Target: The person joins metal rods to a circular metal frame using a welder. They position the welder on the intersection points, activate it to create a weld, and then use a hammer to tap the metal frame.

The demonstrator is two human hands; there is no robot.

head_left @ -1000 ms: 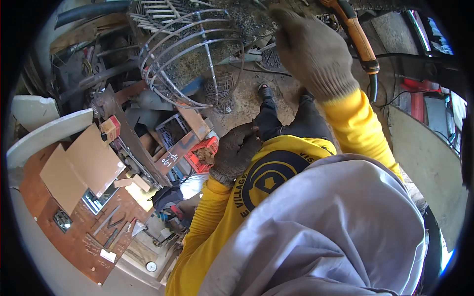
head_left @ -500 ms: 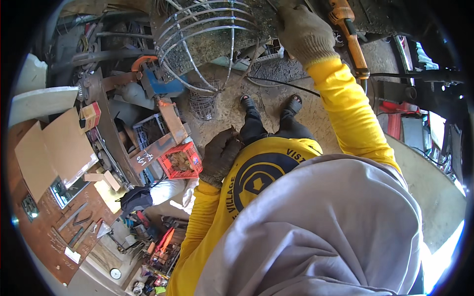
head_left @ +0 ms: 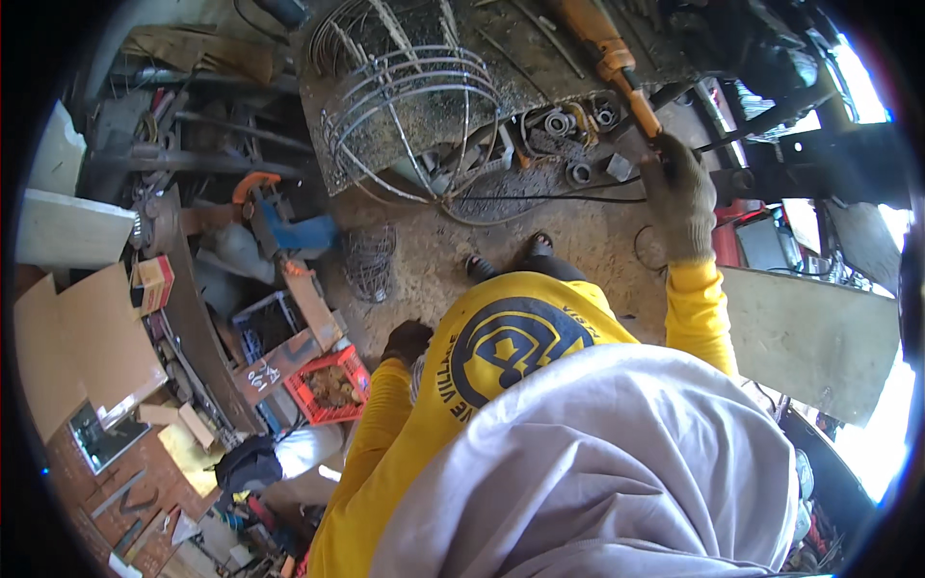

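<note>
We now have our right hand (head_left: 679,197) at 2 o'clock, gloved, its fingers bent at the tail of the orange tool (head_left: 599,43); half a second ago it was over the table (head_left: 313,125), left of that tool. We cannot tell whether the fingers close around the tail or only touch it. The tool lies at 1 o'clock, its tail reaching past the table edge. Our left hand (head_left: 409,342), before in front of our belly, now hangs lower by our hip, just off centre toward 7 o'clock, near the red crate (head_left: 337,416) at 8; we cannot see how far its fingers open or what they hold. More table shows around the wire cage (head_left: 421,67) near 12.
</note>
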